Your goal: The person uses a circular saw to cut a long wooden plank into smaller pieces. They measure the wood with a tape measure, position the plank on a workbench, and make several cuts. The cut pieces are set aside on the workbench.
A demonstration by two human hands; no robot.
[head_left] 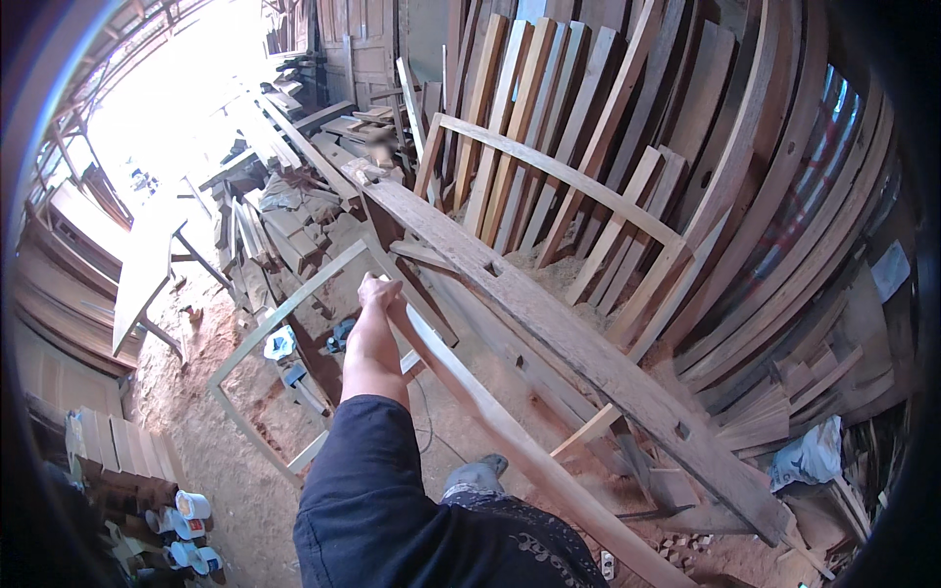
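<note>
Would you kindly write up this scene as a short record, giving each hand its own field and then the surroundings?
Left hand: bare left hand, closed on the far end of a long pale wooden board
Right hand: not in view
Right of board: long, thick greyish-brown wooden beam with square holes, lying diagonally
Left of board: rectangular pale wooden frame
Far side: tall, straight wooden planks, leaning in a row
Lower left: white plastic tubs
Lower right: white-and-blue plastic bag

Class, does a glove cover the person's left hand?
No, bare skin shows on the left hand at the end of the pale wooden rail.
</note>
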